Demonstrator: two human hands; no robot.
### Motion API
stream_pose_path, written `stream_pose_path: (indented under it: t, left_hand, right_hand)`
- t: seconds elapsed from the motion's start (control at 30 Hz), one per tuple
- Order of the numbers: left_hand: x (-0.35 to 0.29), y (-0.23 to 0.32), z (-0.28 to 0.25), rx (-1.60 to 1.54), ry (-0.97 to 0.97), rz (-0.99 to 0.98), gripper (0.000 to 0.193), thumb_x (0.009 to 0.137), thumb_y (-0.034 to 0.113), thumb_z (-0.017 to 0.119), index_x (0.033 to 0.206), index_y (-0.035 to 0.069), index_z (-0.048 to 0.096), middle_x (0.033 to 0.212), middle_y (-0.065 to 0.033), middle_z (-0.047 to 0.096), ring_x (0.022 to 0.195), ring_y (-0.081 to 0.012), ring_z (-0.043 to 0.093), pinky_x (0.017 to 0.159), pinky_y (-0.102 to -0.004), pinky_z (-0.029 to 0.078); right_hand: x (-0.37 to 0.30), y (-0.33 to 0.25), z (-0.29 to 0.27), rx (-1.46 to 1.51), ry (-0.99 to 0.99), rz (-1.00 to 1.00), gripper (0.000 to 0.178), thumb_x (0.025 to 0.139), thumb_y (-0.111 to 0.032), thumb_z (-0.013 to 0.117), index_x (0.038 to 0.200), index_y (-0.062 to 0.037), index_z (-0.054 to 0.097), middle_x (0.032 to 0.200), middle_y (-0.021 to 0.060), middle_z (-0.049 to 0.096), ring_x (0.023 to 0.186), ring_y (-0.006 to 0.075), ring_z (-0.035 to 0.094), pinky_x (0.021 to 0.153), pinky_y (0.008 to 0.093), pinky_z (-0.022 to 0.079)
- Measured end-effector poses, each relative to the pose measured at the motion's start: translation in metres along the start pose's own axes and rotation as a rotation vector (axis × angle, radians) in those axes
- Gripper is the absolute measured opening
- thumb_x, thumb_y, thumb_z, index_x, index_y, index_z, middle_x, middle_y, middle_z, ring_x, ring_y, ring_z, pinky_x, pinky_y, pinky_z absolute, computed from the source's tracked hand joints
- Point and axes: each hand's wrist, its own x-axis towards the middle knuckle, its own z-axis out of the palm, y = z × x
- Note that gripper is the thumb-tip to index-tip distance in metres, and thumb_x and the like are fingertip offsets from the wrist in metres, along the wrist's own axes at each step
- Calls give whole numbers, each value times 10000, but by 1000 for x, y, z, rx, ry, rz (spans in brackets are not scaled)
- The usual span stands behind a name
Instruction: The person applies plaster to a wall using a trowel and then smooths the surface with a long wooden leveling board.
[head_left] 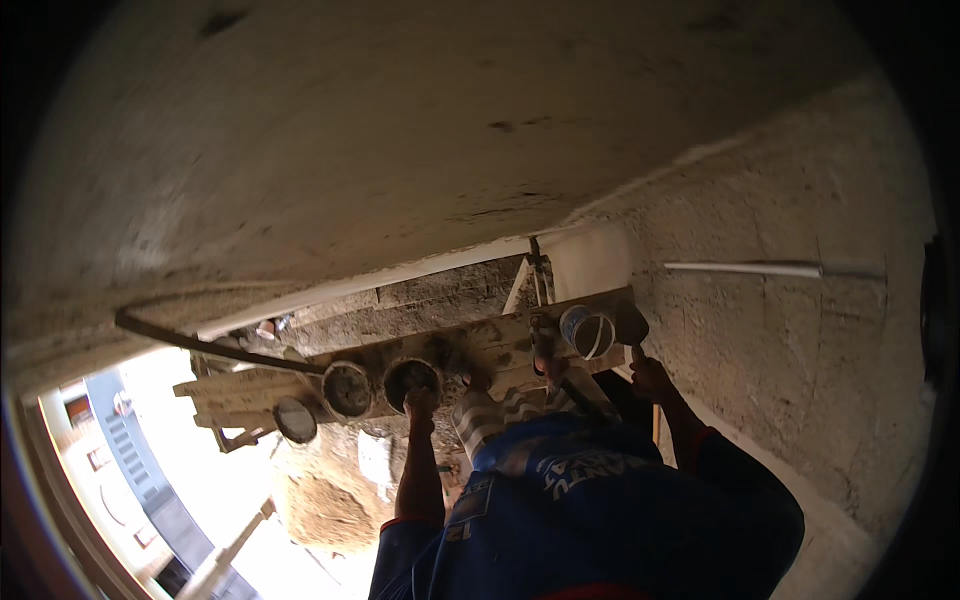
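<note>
My right hand (pixel 650 380) is wrapped around the handle of a trowel (pixel 631 324), its broad dark blade pointing away from me beside the plastered wall. At the near rim of a dark round bucket (pixel 399 372) my left hand (pixel 422 402) is closed, and it appears to grip that rim; the fingertips are hard to see. Dark contents show in this bucket. Just left of the trowel blade, a white and blue bucket (pixel 573 325) with a pale handle stands on the plank platform (pixel 460 345).
My feet (pixel 545 362) are on the raised planks. Left of the dark bucket are another bucket (pixel 347 390) and a pale-topped one (pixel 295 420). A long strip (pixel 220 350) reaches toward them. Sand (pixel 325 505) lies below. The wall (pixel 780 340) bears a pale rod (pixel 745 268).
</note>
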Motion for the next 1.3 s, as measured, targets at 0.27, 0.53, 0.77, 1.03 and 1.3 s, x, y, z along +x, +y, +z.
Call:
stream_pose_path:
  t: [0.27,0.53,0.77,1.03,1.3]
  left_hand:
    - [32,158,130,872,-644,84,199,744,126,663,925,47,633,845,-82,616,747,-185,624,619,-310,519]
    - [-3,182,128,165,-258,-318,303,816,105,633,1095,33,541,881,-76,588,763,-149,589,583,-275,506]
    - [2,148,133,374,-244,-473,395,811,104,616,1174,13,493,884,-63,574,772,-144,588,633,-277,524]
    - [-10,107,64,613,-178,-449,468,865,132,592,1279,-13,429,910,-122,636,802,-175,625,676,-298,538]
    - [-44,70,44,508,-140,-352,421,870,148,615,1237,-1,471,876,-62,631,686,-109,601,612,-253,502]
  right_hand:
    - [11,91,-30,903,156,471,166,865,-203,564,781,-65,526,544,63,457,396,144,392,400,312,342]
    - [127,132,22,983,153,623,319,887,-349,541,915,-34,582,777,78,578,605,178,532,503,366,418]
    - [287,271,144,-136,611,-50,327,849,-271,569,1074,-34,556,744,67,569,658,136,521,653,305,441]
    - [364,282,163,740,326,183,317,825,-300,616,1033,-65,575,819,42,554,722,167,536,591,334,408]
    - [320,184,121,749,201,157,512,882,-257,516,1318,-20,389,1065,111,512,926,194,509,785,371,417]
